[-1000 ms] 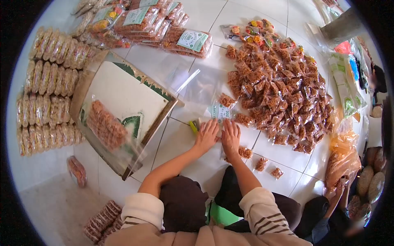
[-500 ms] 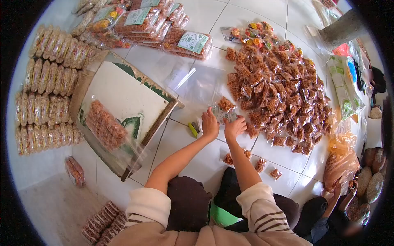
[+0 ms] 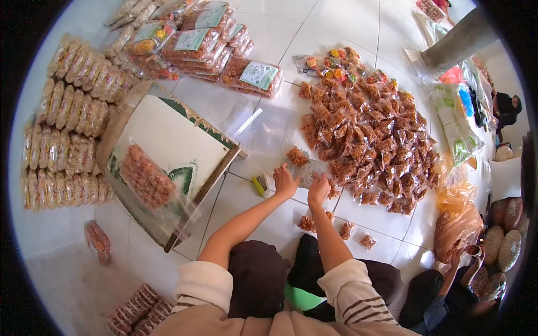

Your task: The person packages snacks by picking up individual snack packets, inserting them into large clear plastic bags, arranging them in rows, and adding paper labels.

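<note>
A pale green and white printed label (image 3: 311, 171) lies near the middle of the floor. My right hand (image 3: 318, 189) pinches its right edge, fingers closed. My left hand (image 3: 286, 182) is just left of the label, fingers apart, with nothing seen in it. A small snack packet (image 3: 297, 156) lies above the label's left side. Left of my left hand is a yellow-green stapler-like tool (image 3: 261, 186). Clear empty bags (image 3: 268, 130) lie flat above my hands. The large heap of small snack packets (image 3: 370, 134) is to the right.
A tilted board (image 3: 168, 129) at left bears a filled bag (image 3: 147, 176). Behind are labelled packs (image 3: 196, 45); stacked pale packs (image 3: 70, 137) line the left wall. Loose packets (image 3: 347, 230) lie near my knees. At lower right, another person's hands (image 3: 455, 259) are by an orange bag (image 3: 459, 218).
The view has shifted slightly. My hands, flat side by side on the label a second ago, have come apart; the label is now raised a little at its right edge in my right hand.
</note>
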### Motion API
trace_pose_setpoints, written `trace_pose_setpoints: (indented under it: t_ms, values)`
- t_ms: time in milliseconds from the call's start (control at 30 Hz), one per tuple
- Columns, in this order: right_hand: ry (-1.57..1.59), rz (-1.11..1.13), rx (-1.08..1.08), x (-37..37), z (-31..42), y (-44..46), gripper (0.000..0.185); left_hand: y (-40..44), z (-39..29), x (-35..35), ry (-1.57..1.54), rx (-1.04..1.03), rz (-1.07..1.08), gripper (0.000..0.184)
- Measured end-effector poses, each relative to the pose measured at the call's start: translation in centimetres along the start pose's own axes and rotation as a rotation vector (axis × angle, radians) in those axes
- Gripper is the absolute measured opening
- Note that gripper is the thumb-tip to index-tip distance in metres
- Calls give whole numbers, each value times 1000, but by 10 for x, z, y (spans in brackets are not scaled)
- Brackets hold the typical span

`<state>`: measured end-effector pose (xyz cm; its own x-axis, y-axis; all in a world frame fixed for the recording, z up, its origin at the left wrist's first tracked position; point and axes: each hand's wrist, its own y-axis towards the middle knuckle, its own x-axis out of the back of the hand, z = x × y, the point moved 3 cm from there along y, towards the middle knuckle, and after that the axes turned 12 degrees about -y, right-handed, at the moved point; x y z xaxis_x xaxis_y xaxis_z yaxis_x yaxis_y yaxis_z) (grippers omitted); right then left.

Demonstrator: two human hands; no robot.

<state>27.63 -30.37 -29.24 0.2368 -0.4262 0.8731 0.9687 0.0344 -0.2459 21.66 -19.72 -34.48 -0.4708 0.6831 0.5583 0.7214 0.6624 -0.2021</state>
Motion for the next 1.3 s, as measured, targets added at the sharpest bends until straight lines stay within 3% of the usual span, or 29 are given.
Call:
trace_pose_setpoints:
  t_ms: [33, 100, 267, 333, 400, 467, 500, 533, 600, 667, 700, 767, 933, 1000, 1033, 1100, 1133, 1167, 1200, 1267, 1300]
  values:
    - [4, -7, 6, -1, -7, 3, 20, -1, -3, 1, 6, 2, 44, 72]
    - [15, -197, 280, 7, -9, 9, 22, 0, -9, 6, 36, 20, 74, 72]
    - [7, -292, 264, 54, -2, 10, 18, 9, -42, 41, 94, -34, 54, 71]
    - [310, -83, 208, 66, 11, 7, 14, 10, -90, 74, -23, -506, 45, 71]
    - [373, -169, 342, 100, 40, -10, 13, 9, -133, 107, 1, -580, 39, 63]
    - [433, -249, 471, 130, 61, -28, 14, -1, -168, 127, -37, -758, 285, 50]
    - [458, -285, 557, 143, 69, -33, 15, -13, -186, 139, 74, -793, 123, 41]
    - [478, -323, 641, 154, 74, -37, 16, -24, -204, 149, 81, -809, 108, 41]
    - [455, -235, 593, 165, 74, -39, 22, -34, -222, 161, 132, -500, 92, 37]
    - [332, -505, 673, 175, 70, -45, 36, -42, -225, 163, 156, -524, 9, 32]
    - [293, -524, 588, 174, 65, -47, 48, -43, -222, 160, 174, -535, -67, 30]
    - [271, -500, 518, 163, 51, -46, 46, -44, -211, 149, 238, -472, -58, 26]
    - [304, -71, 316, 107, 16, -27, 34, -37, -160, 114, 208, -417, -125, 22]
    - [420, 47, 255, 86, 8, -17, 37, -41, -154, 113, 195, -666, -457, 22]
    - [536, 160, 201, 76, 6, -13, 39, -40, -155, 113, 198, -662, -455, 22]
    - [702, 186, 85, 66, 15, -19, 42, -33, -143, 118, -35, -161, -255, 22]
    - [864, 207, -34, 68, 23, -28, 46, -27, -129, 114, -240, -29, -276, 21]
    - [1074, 377, -114, 70, 34, -36, 44, -26, -115, 105, -617, 69, -280, 20]
    - [1071, 394, -100, 78, 43, -43, 44, -37, -121, 106, -997, 160, -280, 18]
    - [1419, 610, 58, 88, 66, -60, 31, -56, -123, 112, -1187, 128, -264, 17]
    - [1458, 569, 145, 86, 76, -61, 20, -69, -131, 122, -1220, 115, -301, 18]
